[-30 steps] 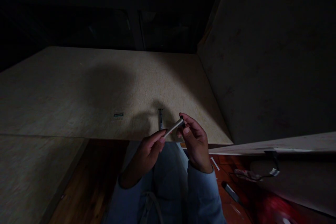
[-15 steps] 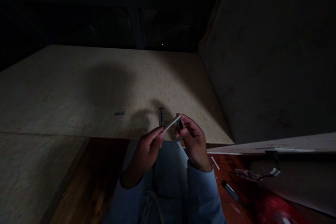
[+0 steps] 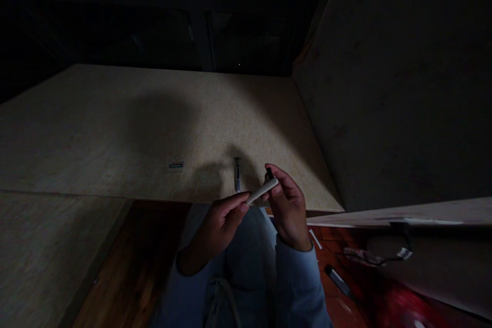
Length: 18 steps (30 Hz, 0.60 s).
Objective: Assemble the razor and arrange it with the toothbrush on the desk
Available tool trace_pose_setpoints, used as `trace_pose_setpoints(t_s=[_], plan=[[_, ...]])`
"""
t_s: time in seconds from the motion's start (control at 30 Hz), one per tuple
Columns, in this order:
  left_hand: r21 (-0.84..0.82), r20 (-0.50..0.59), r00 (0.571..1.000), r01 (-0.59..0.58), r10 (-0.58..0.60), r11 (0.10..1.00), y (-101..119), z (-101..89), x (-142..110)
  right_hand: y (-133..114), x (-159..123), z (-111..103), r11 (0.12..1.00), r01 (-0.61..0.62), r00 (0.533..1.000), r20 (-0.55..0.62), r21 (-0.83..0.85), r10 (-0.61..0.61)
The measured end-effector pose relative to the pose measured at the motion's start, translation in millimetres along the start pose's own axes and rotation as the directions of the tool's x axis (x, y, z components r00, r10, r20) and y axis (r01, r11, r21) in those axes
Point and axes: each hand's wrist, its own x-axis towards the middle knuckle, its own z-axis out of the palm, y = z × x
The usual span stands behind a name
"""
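Observation:
Between finger and thumb, my left hand (image 3: 225,223) pinches the near end of a slim whitish stick (image 3: 262,191), which slants up to the right above the table's front edge. My right hand (image 3: 288,205) is closed around a small black piece (image 3: 269,172) by the stick's far end; whether the two touch I cannot tell. Just beyond my hands a dark T-shaped tool (image 3: 237,175), like a razor, lies on the speckled beige table (image 3: 215,113). Further left rests a small dark bar (image 3: 176,165) with a pale, see-through edge around it.
A tall dark panel (image 3: 400,92) borders the table on the right. Below it, on the reddish floor, are a dark and grey elongated object (image 3: 338,281), a white strip (image 3: 315,239), a cable (image 3: 369,261) and a red item (image 3: 403,302). The light is dim.
Both hands have shifted slightly right and down with the stick. The black piece has gone from below the stick's far end to above it, as my right fingers turned.

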Motion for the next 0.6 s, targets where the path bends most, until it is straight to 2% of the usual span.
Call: trace_pose_setpoints(t_s=[0.1, 0.27, 0.6], plan=[[-0.013, -0.034, 0.999, 0.006, -0.006, 1.000, 1.2, 0.1, 2.0, 0.5, -0.3, 0.4, 1.000, 0.005, 0.999, 0.032, -0.007, -0.004], [0.035, -0.194, 0.981, -0.004, 0.010, 0.999, 0.3, 3.2, 5.9, 2.4, -1.6, 0.4, 1.000, 0.012, 0.993, 0.113, 0.027, -0.015], [0.022, -0.257, 0.966, -0.026, 0.031, 0.999, -0.4, 8.9, 7.0, 2.9, -1.9, 0.7, 0.998, -0.014, 0.994, 0.113, 0.064, 0.007]])
